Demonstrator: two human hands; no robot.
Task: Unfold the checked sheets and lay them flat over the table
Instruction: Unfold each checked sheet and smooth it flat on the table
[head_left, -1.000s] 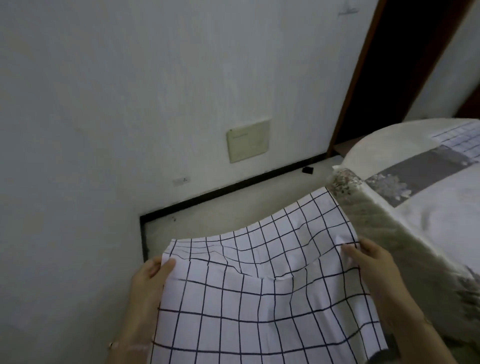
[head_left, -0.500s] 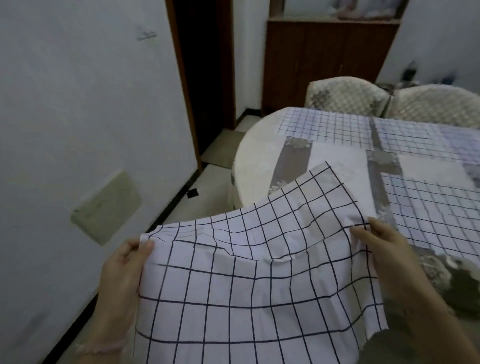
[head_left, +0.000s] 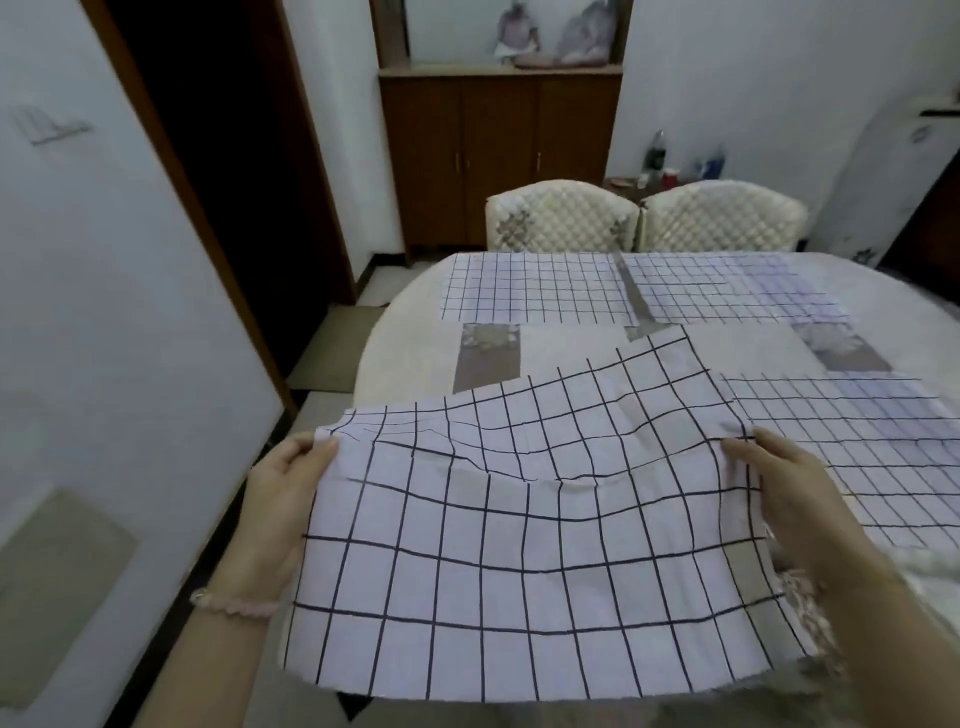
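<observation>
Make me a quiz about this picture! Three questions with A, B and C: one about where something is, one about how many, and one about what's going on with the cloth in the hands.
1. Where do the chairs stand?
A. At the far side of the table
B. Inside the dark doorway
C. On top of the table

2. How many checked sheets already lie flat on the table?
A. One
B. Three
C. Five

3. How is the held sheet right now?
A. Folded into a small square
B. Lying on the floor
C. Spread open in the air, sagging in the middle

Answers:
1 A, their backs rise behind the table's far rim.
2 B, two lie at the far side and one at the near right.
3 C, the left hand and the right hand each grip one side of it.
</observation>
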